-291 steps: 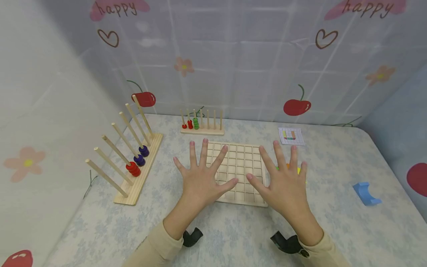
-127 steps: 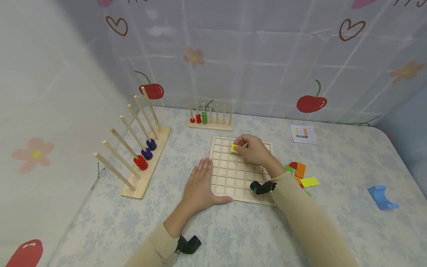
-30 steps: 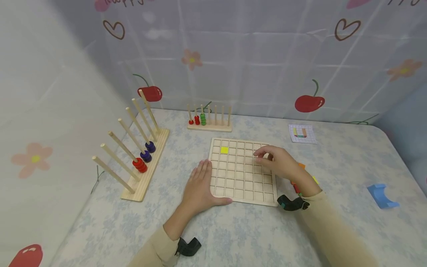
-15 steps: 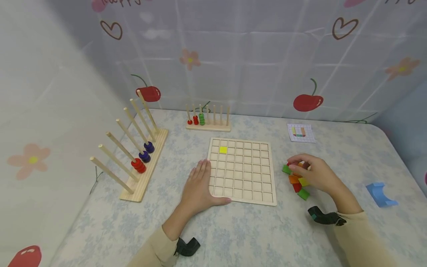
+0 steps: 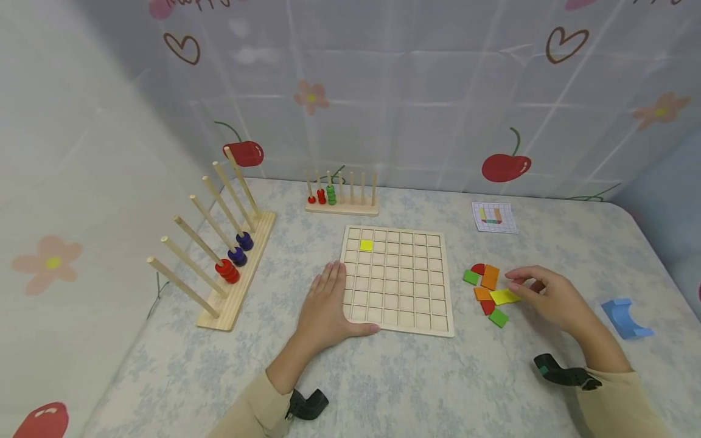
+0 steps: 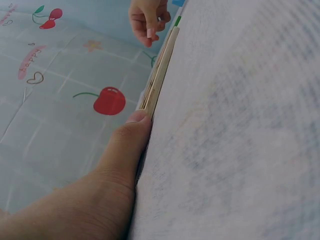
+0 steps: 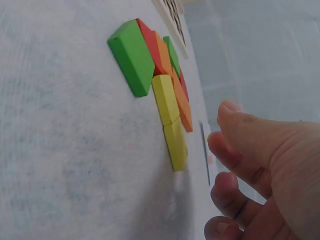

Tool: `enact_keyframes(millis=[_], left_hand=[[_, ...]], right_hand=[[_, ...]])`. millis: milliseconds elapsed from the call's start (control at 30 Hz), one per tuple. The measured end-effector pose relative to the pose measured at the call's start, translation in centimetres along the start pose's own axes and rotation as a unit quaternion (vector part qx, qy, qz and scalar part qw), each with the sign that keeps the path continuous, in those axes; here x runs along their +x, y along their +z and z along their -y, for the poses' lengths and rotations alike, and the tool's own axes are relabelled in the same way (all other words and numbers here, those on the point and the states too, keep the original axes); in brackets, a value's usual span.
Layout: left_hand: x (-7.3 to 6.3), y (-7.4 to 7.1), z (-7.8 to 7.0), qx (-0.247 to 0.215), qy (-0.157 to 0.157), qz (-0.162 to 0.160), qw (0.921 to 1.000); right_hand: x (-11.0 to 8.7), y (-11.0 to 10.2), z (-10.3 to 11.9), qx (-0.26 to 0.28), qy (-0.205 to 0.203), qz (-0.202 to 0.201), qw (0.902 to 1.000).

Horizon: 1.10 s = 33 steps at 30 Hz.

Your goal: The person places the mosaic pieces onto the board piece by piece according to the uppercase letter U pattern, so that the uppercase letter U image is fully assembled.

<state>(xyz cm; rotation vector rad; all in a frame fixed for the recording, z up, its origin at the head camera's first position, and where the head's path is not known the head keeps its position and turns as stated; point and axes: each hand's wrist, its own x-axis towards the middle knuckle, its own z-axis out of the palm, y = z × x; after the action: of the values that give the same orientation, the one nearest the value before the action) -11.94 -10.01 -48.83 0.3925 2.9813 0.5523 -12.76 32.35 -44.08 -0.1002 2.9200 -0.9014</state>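
My left hand (image 5: 323, 307) rests beside the wooden grid board (image 5: 391, 285), its fingers along the left edge and its thumb at the front edge. One yellow square block (image 5: 366, 245) sits in a cell near the board's upper left. To the right of the board lies a cluster of coloured blocks: yellow blocks (image 7: 166, 100), orange (image 5: 490, 277), red (image 5: 478, 269) and green (image 5: 498, 318). My right hand (image 5: 553, 301) hovers close to the yellow ones, fingers loosely bent. In the right wrist view a gap shows between its fingertips and the blocks, and it holds nothing.
A large peg rack (image 5: 241, 292) with red and purple beads stands at the left. Behind the board is a small peg rack (image 5: 342, 208) with red and green beads. A pattern card (image 5: 495, 218) lies at the back right, and a blue curved piece (image 5: 626, 319) at the far right.
My right hand has left the board, where the yellow block now sits, and moved right, past the coloured blocks to the yellow ones. My left hand stays at the board's edge.
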Motion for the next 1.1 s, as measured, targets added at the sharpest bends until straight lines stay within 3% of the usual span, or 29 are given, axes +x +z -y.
enact_keyframes(millis=[233, 600, 1100], left_hand=[[0.0, 0.1, 0.1, 0.003, 0.000, -0.001, 1.0000], [-0.1, 0.0, 0.0, -0.003, 0.002, -0.001, 1.0000], [0.0, -0.1, 0.0, -0.004, 0.002, -0.004, 1.0000]], right_hand=[[-0.3, 0.3, -0.7, -0.001, -0.004, -0.015, 0.9999], [-0.5, 0.8, -1.2, -0.006, 0.017, -0.006, 0.9998], [-0.1, 1.0, -1.8, -0.018, -0.009, 0.013, 0.9997]])
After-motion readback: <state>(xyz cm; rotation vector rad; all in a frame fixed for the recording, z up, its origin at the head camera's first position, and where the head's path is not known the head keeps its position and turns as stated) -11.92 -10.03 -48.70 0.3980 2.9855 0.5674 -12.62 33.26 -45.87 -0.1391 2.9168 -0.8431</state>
